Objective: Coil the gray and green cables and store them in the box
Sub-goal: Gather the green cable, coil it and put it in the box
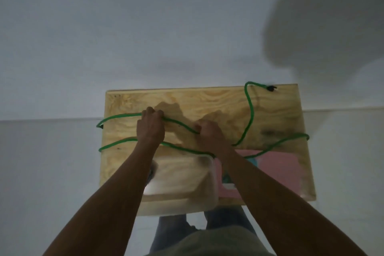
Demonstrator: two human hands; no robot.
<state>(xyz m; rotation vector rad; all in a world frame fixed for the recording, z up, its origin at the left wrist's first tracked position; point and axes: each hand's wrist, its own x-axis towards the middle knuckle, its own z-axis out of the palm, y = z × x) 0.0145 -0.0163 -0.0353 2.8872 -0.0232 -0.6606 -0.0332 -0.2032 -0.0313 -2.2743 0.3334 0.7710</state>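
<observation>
A long green braided cable (182, 126) sprawls in loose waves across a pale plywood tabletop (218, 102), and its left bends hang just past the table's left edge. The left hand (150, 124) has its fingers curled over the upper strand near the table's middle-left, gripping it. That strand runs rightward and down to the right hand (207, 134), whose fingers are closed around it in a fist. A lower strand passes under both forearms. At the near edge, under the left forearm, sits a clear plastic box (209, 172); whether anything lies inside cannot be told. Just right of it lies a flat pink sheet (278, 172), crossed by the cable. Farther right the cable climbs to a black plug (271, 88) at the far edge.
</observation>
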